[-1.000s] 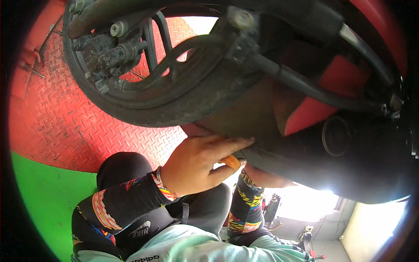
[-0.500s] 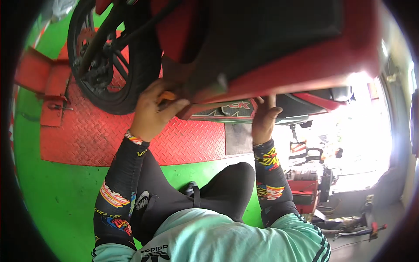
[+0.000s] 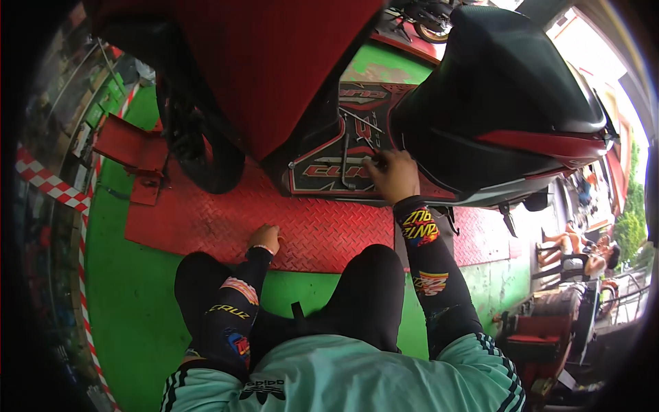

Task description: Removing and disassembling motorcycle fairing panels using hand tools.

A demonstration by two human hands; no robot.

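- Over the footboard's (image 3: 322,156) right part, head view: right hand (image 3: 397,175) reaches in across the near edge, back of the hand up, fingers bent.
- At those fingertips, a thin metal piece (image 3: 368,143) points toward the footboard's middle. Cannot tell whether the fingers pinch it or merely lie beside it.
- Left of that hand, a long slim wrench (image 3: 344,151) lies flat, running from close to the footboard's near edge up toward its far side.
- Second slim metal rod (image 3: 364,121) lies aslant nearer the far edge, its left end close to the wrench's upper end.
- Left hand (image 3: 268,238) hangs low above the red tread-plate platform (image 3: 322,237), near its front edge, well apart from the right. Fingers appear curled; small orange bit (image 3: 280,239) shows at its right side. Grip cannot be told, nor contact with the plate.
- Footboard sits between red front bodywork (image 3: 274,69) and black seat (image 3: 522,62) of a scooter.
- Front wheel (image 3: 199,154) stands toward the platform's left end, beside a red bracket (image 3: 130,144).
- Green floor (image 3: 130,309) borders the platform's front edge.
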